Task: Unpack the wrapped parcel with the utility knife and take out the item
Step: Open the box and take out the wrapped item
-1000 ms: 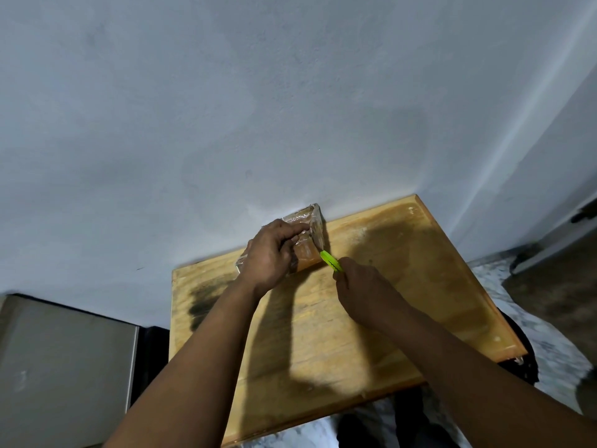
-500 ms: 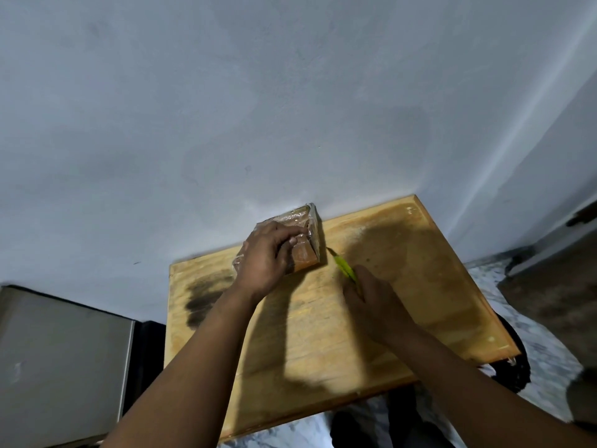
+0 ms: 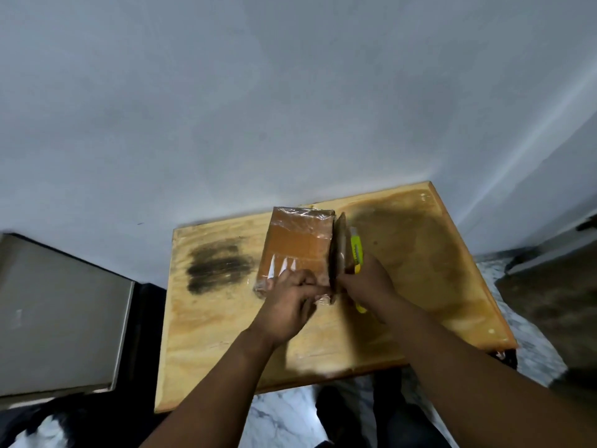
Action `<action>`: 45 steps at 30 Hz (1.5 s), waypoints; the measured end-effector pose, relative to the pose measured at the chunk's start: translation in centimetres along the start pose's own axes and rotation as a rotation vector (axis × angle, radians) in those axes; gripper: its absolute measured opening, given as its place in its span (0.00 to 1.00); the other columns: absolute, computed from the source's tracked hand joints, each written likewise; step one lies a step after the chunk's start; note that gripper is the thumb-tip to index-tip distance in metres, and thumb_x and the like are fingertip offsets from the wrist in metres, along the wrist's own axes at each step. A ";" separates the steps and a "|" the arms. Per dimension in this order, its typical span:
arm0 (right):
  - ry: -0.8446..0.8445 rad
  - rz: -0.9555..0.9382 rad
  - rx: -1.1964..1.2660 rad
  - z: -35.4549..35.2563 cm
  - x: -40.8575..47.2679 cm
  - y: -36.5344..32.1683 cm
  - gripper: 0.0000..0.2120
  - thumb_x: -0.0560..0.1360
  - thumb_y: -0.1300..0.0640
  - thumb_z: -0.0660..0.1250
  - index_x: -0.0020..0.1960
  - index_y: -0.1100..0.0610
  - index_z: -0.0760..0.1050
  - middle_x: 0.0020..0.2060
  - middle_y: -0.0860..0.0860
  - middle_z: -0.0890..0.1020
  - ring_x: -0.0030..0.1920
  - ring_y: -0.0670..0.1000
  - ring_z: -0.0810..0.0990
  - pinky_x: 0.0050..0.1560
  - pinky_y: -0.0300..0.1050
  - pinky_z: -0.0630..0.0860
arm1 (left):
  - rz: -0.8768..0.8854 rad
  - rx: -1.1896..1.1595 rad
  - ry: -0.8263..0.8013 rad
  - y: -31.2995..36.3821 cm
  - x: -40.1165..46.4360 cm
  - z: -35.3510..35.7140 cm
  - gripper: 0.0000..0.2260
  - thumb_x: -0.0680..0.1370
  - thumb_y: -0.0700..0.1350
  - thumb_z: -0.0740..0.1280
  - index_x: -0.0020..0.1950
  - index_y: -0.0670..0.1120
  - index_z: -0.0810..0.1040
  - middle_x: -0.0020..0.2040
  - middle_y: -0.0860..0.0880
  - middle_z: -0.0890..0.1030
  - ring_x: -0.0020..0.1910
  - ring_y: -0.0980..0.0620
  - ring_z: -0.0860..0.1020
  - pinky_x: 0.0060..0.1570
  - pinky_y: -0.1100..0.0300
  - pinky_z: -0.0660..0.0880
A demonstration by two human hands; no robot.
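Change: since half a second ago the parcel (image 3: 298,245) has been turned — its long side now runs away from the person, and both hands have been brought to its near right corner.
Parcel: brown box in clear film, laid flat on the wooden desk (image 3: 420,286) close to the wall (image 3: 290,108); a flap (image 3: 339,250) is raised on edge along its right side.
Left hand (image 3: 287,305): set at the near end of the parcel, fingers (image 3: 298,281) curled, film pinched at the corner.
Right hand (image 3: 368,282): fingers clamped on the utility knife (image 3: 356,250) — yellow-green body held upright just beside the flap; blade not discernible.
Desk: dark smudge (image 3: 219,265) left of the parcel, a broader dull patch to the right.
Surroundings: grey cabinet (image 3: 58,318) at left, marble floor (image 3: 284,415) below.
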State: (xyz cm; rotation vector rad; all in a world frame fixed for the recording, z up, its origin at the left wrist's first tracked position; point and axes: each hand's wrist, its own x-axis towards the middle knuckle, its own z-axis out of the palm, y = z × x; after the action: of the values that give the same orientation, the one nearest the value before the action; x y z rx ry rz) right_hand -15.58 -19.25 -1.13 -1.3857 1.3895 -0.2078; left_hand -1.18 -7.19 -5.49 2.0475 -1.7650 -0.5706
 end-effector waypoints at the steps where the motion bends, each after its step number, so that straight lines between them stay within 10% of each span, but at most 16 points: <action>1: 0.018 0.001 -0.053 0.0 -0.1 0.5 0.15 0.68 0.61 0.71 0.53 0.59 0.73 0.45 0.57 0.81 0.33 0.50 0.77 0.24 0.35 0.70 | -0.023 0.008 -0.019 0.0 -0.4 0.3 0.15 0.78 0.48 0.61 0.60 0.62 0.80 0.56 0.58 0.75 0.55 0.49 0.72 0.53 0.42 0.71; 13: -0.070 0.191 -0.063 1.9 2.3 8.2 0.22 0.52 0.55 0.71 0.45 0.56 0.74 0.38 0.58 0.83 0.35 0.60 0.83 0.35 0.61 0.81 | -0.553 0.199 -0.023 3.5 1.2 1.5 0.33 0.69 0.61 0.70 0.70 0.53 0.65 0.72 0.46 0.60 0.73 0.40 0.59 0.66 0.40 0.61; 18: -0.061 0.200 -0.046 1.7 0.4 5.8 0.18 0.59 0.60 0.73 0.48 0.58 0.73 0.41 0.59 0.82 0.33 0.56 0.82 0.29 0.48 0.80 | -0.466 0.299 0.037 3.7 1.6 1.0 0.21 0.72 0.54 0.64 0.63 0.49 0.73 0.65 0.45 0.74 0.67 0.35 0.66 0.65 0.38 0.66; 23: -0.068 0.242 -0.030 1.4 -0.2 5.0 0.11 0.71 0.69 0.68 0.52 0.63 0.70 0.43 0.59 0.76 0.29 0.50 0.74 0.13 0.31 0.60 | -0.268 0.137 0.245 2.6 1.0 -1.2 0.15 0.76 0.47 0.60 0.62 0.47 0.74 0.47 0.42 0.82 0.47 0.40 0.79 0.38 0.52 0.76; 36: 0.004 0.230 -0.231 0.7 1.0 6.9 0.11 0.62 0.62 0.69 0.43 0.61 0.76 0.37 0.58 0.83 0.38 0.58 0.82 0.34 0.48 0.79 | -0.403 -0.319 0.829 -1.5 1.5 -7.0 0.14 0.81 0.39 0.57 0.63 0.45 0.76 0.49 0.49 0.81 0.42 0.52 0.77 0.41 0.60 0.70; 45: -0.004 0.208 -0.158 0.6 -0.2 7.8 0.12 0.64 0.59 0.71 0.45 0.61 0.74 0.37 0.58 0.82 0.36 0.58 0.82 0.35 0.50 0.79 | -0.578 -0.395 0.811 -5.7 2.5 -7.8 0.15 0.82 0.49 0.65 0.68 0.47 0.71 0.58 0.44 0.75 0.55 0.50 0.72 0.56 0.55 0.70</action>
State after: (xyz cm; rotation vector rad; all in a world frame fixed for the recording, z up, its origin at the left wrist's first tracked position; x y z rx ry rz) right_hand -19.82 -16.45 -7.13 -1.3557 1.5616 0.0425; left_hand 8.05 -8.74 -2.08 2.0485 -0.5561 -0.1537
